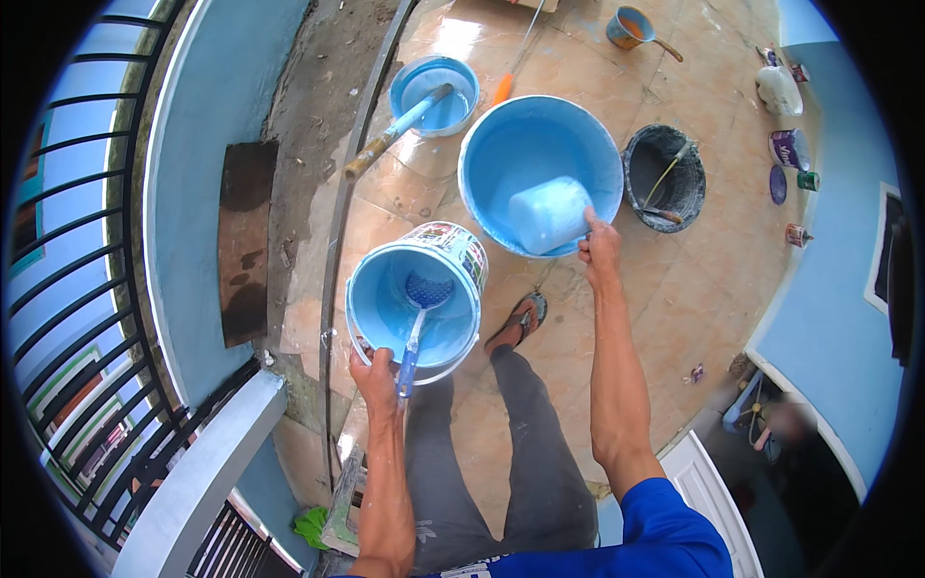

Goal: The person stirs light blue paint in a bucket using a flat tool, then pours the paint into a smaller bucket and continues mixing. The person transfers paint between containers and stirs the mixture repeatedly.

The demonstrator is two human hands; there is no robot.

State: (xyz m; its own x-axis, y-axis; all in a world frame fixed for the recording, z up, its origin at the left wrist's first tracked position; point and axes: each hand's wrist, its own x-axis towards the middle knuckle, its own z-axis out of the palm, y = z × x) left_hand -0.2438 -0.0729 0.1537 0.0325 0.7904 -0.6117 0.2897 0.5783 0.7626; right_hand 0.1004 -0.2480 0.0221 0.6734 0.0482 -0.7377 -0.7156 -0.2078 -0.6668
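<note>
My left hand [378, 378] is closed on the near rim of a paint bucket [461, 241], which tips toward me and has light blue paint coating its inside. A perforated blue ladle [430, 291] lies in that bucket, its blue handle [409, 361] leaning over the rim beside my fingers. To the right, my right hand [602, 246] grips the handle of a light blue dipper [549, 214]. The dipper is tilted inside a large round tub [482, 207] of blue paint, near its right wall. Whether the dipper holds paint is hidden.
Behind the bucket stands a small blue basin [395, 91] with a stick [381, 144] across it. Right of the tub is a dark, paint-stained pail [689, 188] with tools. Farther off sit an orange-stained dipper [628, 29] and cans [790, 149] along the wall. My sandaled foot [520, 318] is close by.
</note>
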